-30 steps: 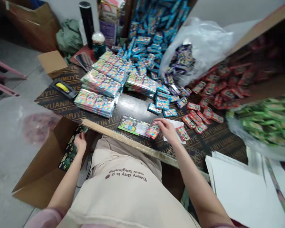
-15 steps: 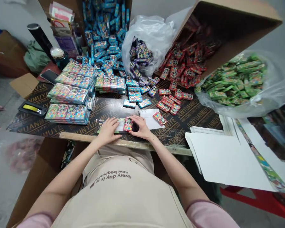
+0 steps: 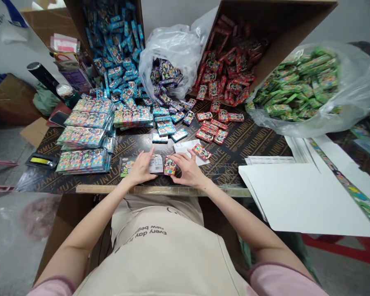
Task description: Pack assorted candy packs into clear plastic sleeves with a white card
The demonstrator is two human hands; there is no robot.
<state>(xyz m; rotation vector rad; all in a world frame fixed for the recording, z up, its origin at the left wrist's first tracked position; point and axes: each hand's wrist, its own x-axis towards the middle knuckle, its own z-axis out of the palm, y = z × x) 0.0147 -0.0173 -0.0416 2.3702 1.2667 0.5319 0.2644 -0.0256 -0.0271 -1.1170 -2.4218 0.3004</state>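
Note:
My left hand [image 3: 141, 169] and my right hand [image 3: 188, 169] meet at the near edge of the dark table [image 3: 253, 144]. The left hand's fingers close on a clear printed bag [image 3: 156, 164] lying flat, with a green card [image 3: 128, 167] showing at its left end. The right hand pinches a small red packet [image 3: 170, 165] at the bag's right end. A second red packet [image 3: 202, 151] lies on a white slip [image 3: 185, 146] just beyond my right hand.
Stacks of filled bags [image 3: 86, 135] sit at the left. Blue packets [image 3: 117, 53], a bag of purple packets [image 3: 165, 74], a box of red packets [image 3: 231, 61] and a bag of green packets [image 3: 299, 86] line the back. White sheets [image 3: 299, 197] lie right. A cardboard box [image 3: 58, 234] stands below left.
My left hand came up from the cardboard box on the floor to the bag on the table. The right hand brought the red packet to the bag's end. The view swung right.

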